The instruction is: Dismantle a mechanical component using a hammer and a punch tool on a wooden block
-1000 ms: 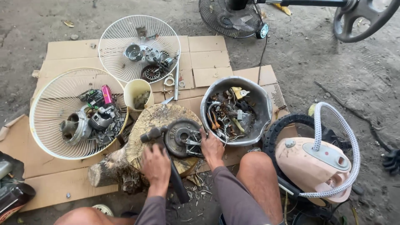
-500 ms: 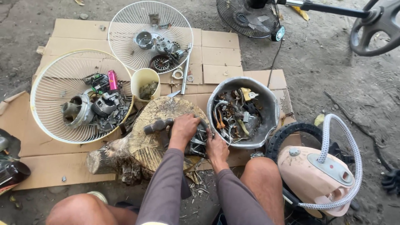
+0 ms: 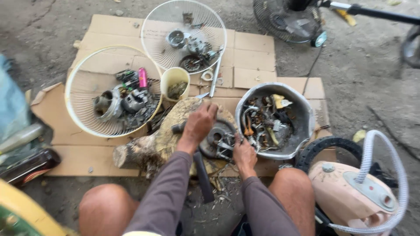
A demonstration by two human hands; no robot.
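The left hand lies over a round fan motor on a wood stump, fingers curled down on its top edge; whatever they pinch is hidden beneath them. The right hand grips the motor's right side, fingers closed on it, tips out of sight. A dark handle, perhaps a hammer's, runs down from under the left forearm. Just right sits a dented metal bowl of scrap parts; a pink fan base is cut off at the frame's corner.
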